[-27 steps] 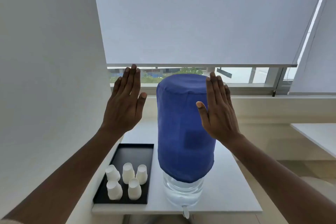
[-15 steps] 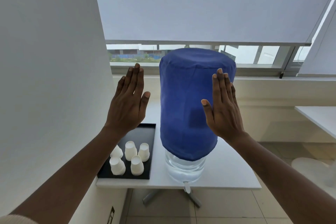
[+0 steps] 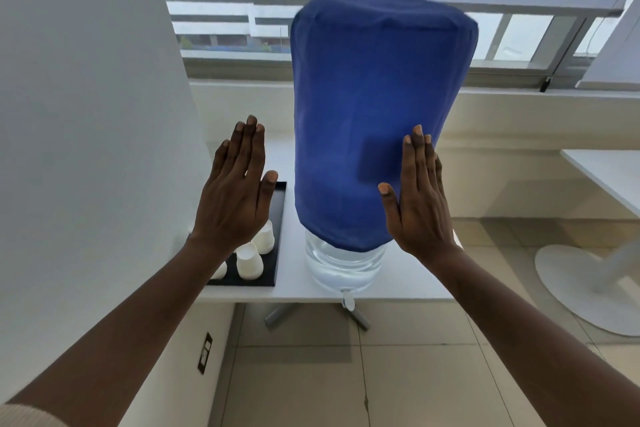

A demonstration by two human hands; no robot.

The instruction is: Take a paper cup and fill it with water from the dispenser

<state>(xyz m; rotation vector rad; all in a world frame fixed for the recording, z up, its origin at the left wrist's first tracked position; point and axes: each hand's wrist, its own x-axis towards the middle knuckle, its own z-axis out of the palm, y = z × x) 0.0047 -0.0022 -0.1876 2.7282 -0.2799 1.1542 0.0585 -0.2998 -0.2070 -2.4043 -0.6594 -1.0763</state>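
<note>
Reaching: both bare forearms stretch forward from the bottom edge, backs of the hands facing the camera, nothing held.
Left hand (image 3: 235,198): flat and wide, fingers straight and together, thumb out to the side; raised in front of the tray, hiding part of the cups, touching nothing I can see.
Right hand (image 3: 419,204): flat and wide too, fingers straight up, thumb splayed left; overlaps the lower right of the blue cover, contact cannot be told.
Floor (image 3: 398,378): beige tiles below the tabletop edge; a wall socket (image 3: 205,352) low on the left wall.
Tap (image 3: 348,300): small white spout at the bottom front of the dispenser, hanging over the tabletop edge.
Tabletop (image 3: 408,281): white, small, carrying tray and dispenser side by side.
Paper cups (image 3: 249,262): white, upside down on the tray, left of the dispenser; three show, partly behind the left wrist.
Tray (image 3: 277,229): black, flat, on the left part of the tabletop, just beside the dispenser base.
Dispenser (image 3: 346,263): clear water jug, upright, water visible at the bottom.
Blue cover (image 3: 374,107): cloth over most of the jug.
Window (image 3: 221,31): behind, blind lowered most of the way, buildings outside.
</note>
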